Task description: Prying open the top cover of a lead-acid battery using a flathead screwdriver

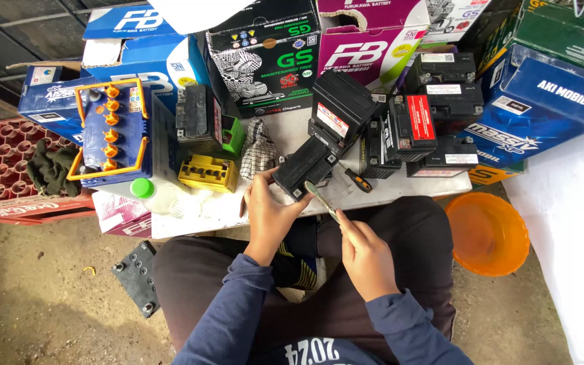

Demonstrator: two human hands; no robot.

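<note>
The left hand (270,211) grips a small black battery (303,167) tilted at the tabletop (224,206) edge while the right hand (365,253) clasps a metal tool (322,199) against it; a slip could gouge the thumb.

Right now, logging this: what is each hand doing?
Left hand: gripping the small black battery.
Right hand: closed on a thin metal tool.
</note>
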